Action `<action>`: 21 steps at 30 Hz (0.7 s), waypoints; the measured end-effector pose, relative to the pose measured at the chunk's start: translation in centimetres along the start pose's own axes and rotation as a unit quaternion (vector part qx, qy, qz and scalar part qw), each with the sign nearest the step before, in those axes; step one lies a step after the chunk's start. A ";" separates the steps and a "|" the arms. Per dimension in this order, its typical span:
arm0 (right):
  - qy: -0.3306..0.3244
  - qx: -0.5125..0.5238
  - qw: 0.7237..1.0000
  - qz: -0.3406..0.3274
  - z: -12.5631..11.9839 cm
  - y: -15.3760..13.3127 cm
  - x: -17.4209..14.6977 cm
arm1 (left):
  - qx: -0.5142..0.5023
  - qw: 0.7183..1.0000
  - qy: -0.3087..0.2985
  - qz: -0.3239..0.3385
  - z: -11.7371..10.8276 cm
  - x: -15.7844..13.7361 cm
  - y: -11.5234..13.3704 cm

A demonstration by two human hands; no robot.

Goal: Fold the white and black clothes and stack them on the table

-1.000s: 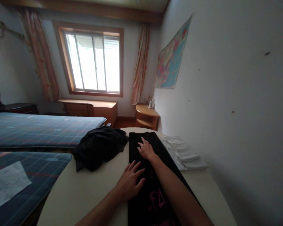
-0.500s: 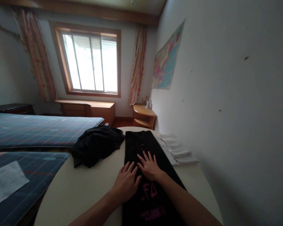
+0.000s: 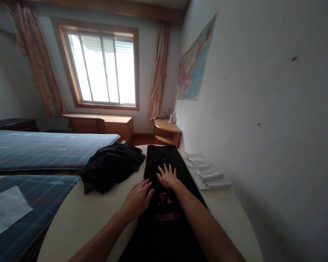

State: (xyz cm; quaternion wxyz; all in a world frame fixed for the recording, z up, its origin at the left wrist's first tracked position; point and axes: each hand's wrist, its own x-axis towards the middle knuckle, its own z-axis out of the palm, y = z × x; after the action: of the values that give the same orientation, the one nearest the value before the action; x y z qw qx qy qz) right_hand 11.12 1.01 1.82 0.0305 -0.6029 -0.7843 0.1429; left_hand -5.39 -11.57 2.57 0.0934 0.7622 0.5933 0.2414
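Note:
A black garment (image 3: 164,234) with pink lettering lies in a long folded strip down the table. Its lower part widens toward me, and its near end runs out of view. My right hand (image 3: 167,176) rests flat on it above the large pink letters, fingers spread. At the strip's left edge, my left hand (image 3: 138,198) lies palm down with its fingers stretched out, the fingertips touching the cloth. Neither hand grips anything. Left of the strip sits a crumpled black cloth heap (image 3: 112,167); to the right is a stack of folded white cloths (image 3: 207,173).
The round cream table (image 3: 90,218) stands close to the white wall (image 3: 276,163) on the right. Two plaid mattresses (image 3: 51,149) are at the left, the nearer bearing a white sheet of paper (image 3: 8,211). A small corner shelf (image 3: 168,126) stands beyond the table.
Both hands have moved slightly farther from me and to the left. The garment's printed part has shifted the same way, and more plain black cloth shows below it. The view has tilted a little.

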 end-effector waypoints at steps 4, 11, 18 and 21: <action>-0.005 -0.010 0.999 0.035 -0.4 -0.2 2.5 | -0.001 1.000 -0.008 -0.015 -1.0 -0.7 -0.2; 0.011 0.005 1.000 -0.029 -0.9 1.0 1.6 | 0.021 0.999 -0.039 0.018 -1.1 -1.7 -1.3; -0.008 -0.017 0.993 -0.118 -0.2 2.3 -7.1 | 0.032 0.995 -0.087 0.048 -1.0 -2.2 -1.1; -0.028 -0.021 0.987 -0.155 0.3 1.8 -11.6 | 0.024 0.993 -0.096 0.061 -1.5 -2.1 -1.1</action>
State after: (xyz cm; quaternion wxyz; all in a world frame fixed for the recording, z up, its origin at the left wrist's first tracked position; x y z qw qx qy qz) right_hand 15.89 -9.75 2.47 0.0178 -0.4705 -0.8716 0.1365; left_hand -7.39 -13.51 2.83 0.1162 0.8186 0.5397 0.1582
